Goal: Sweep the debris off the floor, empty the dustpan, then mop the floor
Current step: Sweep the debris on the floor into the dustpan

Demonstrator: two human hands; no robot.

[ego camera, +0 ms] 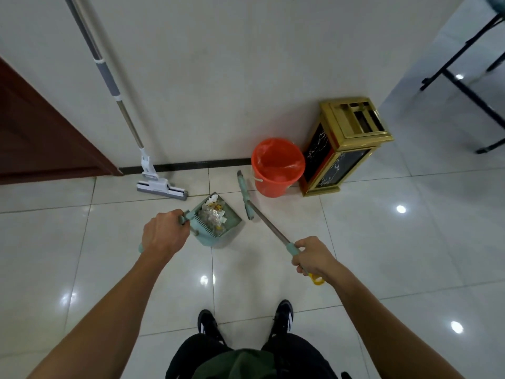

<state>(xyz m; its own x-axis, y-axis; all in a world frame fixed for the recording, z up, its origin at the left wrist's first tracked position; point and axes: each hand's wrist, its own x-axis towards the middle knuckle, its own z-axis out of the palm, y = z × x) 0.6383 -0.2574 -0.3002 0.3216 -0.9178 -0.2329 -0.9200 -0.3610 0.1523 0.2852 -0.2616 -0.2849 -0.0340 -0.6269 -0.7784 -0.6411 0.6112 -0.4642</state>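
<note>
- Now your left hand (164,236) grips the handle of the dustpan (218,222), loaded with debris (213,214), just short of the orange bucket (276,170).
- Your right hand (314,258) is closed round the broom (247,199), its head beside that bucket.
- Sweeping looks done; emptying comes next, likely into the bucket.
- Left of the bucket, the mop (161,188) leans on the wall.

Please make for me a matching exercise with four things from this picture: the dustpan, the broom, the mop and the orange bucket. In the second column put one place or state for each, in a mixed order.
Things:
1. dustpan
2. broom
3. mop
4. orange bucket

States:
A. stands between the wall and the gold bin
B. leans against the wall, nobody holds it
C. held by the left hand, debris inside
D. held by the right hand, head on the floor

Pairs: 1-C, 2-D, 3-B, 4-A
</note>
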